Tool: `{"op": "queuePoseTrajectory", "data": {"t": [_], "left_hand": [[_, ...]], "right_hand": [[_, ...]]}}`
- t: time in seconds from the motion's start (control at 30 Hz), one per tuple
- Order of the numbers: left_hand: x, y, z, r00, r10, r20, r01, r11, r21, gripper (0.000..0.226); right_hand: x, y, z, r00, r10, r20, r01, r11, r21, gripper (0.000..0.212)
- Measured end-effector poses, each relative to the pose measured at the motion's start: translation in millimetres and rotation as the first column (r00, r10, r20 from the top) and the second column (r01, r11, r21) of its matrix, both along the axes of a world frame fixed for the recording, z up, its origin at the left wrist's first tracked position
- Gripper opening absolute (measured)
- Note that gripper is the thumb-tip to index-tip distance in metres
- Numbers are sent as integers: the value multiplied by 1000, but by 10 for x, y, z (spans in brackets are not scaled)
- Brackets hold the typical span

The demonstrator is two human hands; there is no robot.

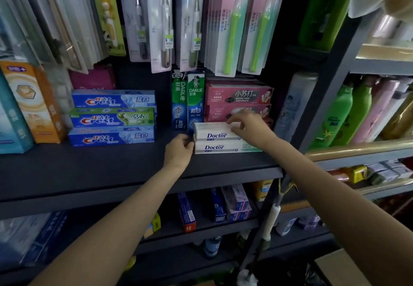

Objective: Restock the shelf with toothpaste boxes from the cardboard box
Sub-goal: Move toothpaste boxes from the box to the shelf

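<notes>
Two white Doctor toothpaste boxes lie stacked on the dark shelf (111,165), the upper box (214,132) on the lower box (220,147). My left hand (180,150) pinches the left end of the stack with curled fingers. My right hand (248,127) rests on the top right of the upper box, fingers bent over it. Behind the stack stand two green Darlie boxes (188,98) and a pile of pink baking soda toothpaste boxes (238,95). A corner of the cardboard box (339,268) shows at the bottom right.
Three Crest boxes (112,118) are stacked to the left, with bare shelf between them and the Doctor boxes. Toothbrush packs (232,24) hang low above the shelf. A dark upright post (321,111) borders the shelf on the right; shampoo bottles (357,113) stand beyond it.
</notes>
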State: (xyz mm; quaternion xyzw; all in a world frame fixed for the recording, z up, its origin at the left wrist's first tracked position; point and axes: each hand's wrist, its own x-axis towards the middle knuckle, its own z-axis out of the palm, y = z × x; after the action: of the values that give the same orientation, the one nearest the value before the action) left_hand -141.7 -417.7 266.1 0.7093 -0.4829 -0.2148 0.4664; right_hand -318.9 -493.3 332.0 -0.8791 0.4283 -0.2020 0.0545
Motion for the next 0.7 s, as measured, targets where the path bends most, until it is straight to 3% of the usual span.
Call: {"op": "queuePoseTrajectory", "data": {"t": [0.13, 0.2, 0.3, 0.4, 0.53, 0.6, 0.7], "left_hand": [[130, 592, -118, 958, -12, 286, 113, 933, -340, 28], [209, 1091, -391, 914, -99, 394, 243, 911, -335, 27], [429, 1899, -1144, 889, -232, 395, 283, 956, -77, 30], [690, 2618, -1979, 903, -283, 322, 203, 944, 262, 28], [951, 3320, -2991, 931, -307, 198, 77, 695, 715, 41], [1032, 3573, -3469, 946, -300, 122, 95, 615, 783, 39], [1097, 3815, -4103, 959, -276, 64, 103, 551, 828, 36]], "right_hand": [[304, 714, -341, 953, 256, 160, -255, 967, -30, 15], [476, 1088, -667, 910, 402, 102, -407, 913, 31, 15], [739, 1578, -1397, 853, 519, -43, -489, 827, 278, 14], [893, 2023, -2322, 813, 565, -141, -405, 723, 560, 9], [1044, 2551, -3642, 696, 660, -284, -200, 558, 806, 14], [1092, 2784, -4333, 646, 688, -331, -98, 505, 858, 18], [1162, 3096, -5230, 648, 655, -388, 54, 469, 882, 17]]}}
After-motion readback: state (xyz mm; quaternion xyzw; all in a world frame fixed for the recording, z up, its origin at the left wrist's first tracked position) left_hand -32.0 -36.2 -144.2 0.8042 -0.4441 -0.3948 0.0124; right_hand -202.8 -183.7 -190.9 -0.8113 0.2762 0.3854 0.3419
